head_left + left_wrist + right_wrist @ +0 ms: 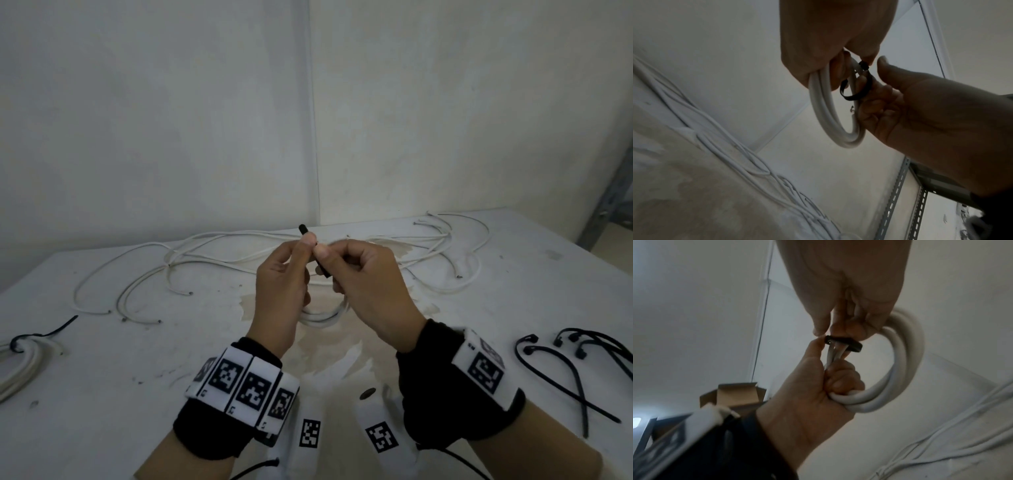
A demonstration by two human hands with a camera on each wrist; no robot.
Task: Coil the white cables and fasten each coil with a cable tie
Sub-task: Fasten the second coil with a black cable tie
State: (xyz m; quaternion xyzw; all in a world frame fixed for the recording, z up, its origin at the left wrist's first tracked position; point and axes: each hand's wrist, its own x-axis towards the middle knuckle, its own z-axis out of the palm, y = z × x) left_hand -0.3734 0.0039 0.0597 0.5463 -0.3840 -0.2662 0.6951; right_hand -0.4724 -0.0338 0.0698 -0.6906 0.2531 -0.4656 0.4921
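Note:
Both hands hold a small coil of white cable up above the white table. A black cable tie is looped round the coil's top, and its tail sticks up past my left fingers. My left hand grips the coil with its lower fingers, and its thumb presses the cable tie's head. My right hand curls its fingers round the coil's strands and pinches the cable tie with thumb and forefinger. The loop is still loose round the strands.
Several loose white cables sprawl across the back of the table by the wall. A coil fastened with a black tie lies at the left edge. Spare black cable ties lie at the right. A cardboard box sits behind.

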